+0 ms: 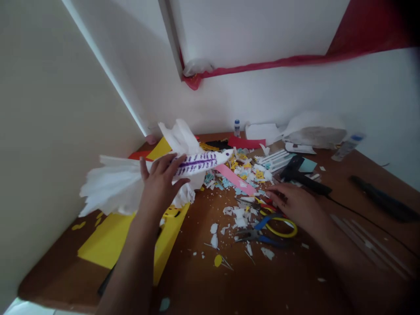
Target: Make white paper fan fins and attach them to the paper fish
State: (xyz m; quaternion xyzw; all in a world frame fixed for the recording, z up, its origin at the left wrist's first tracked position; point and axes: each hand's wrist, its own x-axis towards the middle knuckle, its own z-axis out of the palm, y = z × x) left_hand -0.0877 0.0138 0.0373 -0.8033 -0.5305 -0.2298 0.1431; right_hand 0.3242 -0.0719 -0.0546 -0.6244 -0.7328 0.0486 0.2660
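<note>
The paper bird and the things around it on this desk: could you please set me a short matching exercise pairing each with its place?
Things:
1. paper bird
2. scissors
3. yellow sheet
4. small glue bottle

Places:
A. by the back wall
B. held up in the left hand
C. flat under the bird's tail
D. just below the right hand

Pairs: 1-B, 2-D, 3-C, 4-A

White paper bird (154, 175) with purple markings, held level above the table; scissors (274, 223) lying flat.
</note>
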